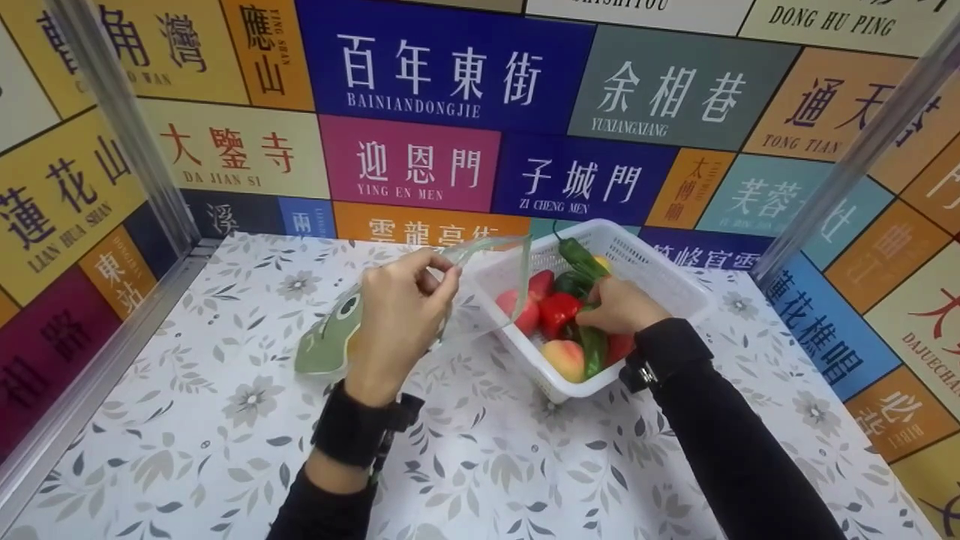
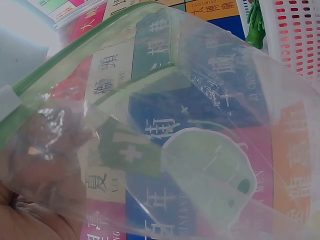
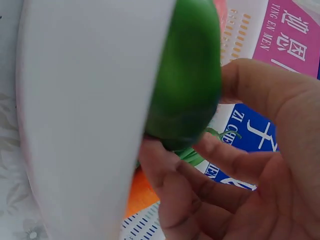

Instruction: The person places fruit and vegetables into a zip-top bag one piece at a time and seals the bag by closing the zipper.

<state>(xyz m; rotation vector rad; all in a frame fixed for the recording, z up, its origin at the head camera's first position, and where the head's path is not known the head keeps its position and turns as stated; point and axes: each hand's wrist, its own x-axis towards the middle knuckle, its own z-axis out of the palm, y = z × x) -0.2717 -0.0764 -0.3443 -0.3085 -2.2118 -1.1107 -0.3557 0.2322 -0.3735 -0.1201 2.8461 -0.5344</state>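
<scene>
My left hand point(image 1: 405, 319) pinches the edge of a clear zip bag point(image 2: 210, 170) with a green rim and a green printed figure. The bag's mouth spreads toward the basket. My right hand point(image 1: 626, 306) reaches into a white plastic basket point(image 1: 679, 281). Its thumb and fingers grip a green pepper point(image 3: 187, 75), seen close up in the right wrist view. Around it in the basket lie a red bell pepper point(image 1: 559, 315), a yellow-red peach point(image 1: 564, 360), and another long green pepper point(image 1: 576, 253) near the back. Some produce is hidden beneath the hand.
A white tablecloth point(image 1: 247, 401) with a grey leaf pattern covers the table. Behind stands a panel point(image 1: 442, 75) of coloured name signs. Metal posts point(image 1: 142, 135) rise at the left and right corners.
</scene>
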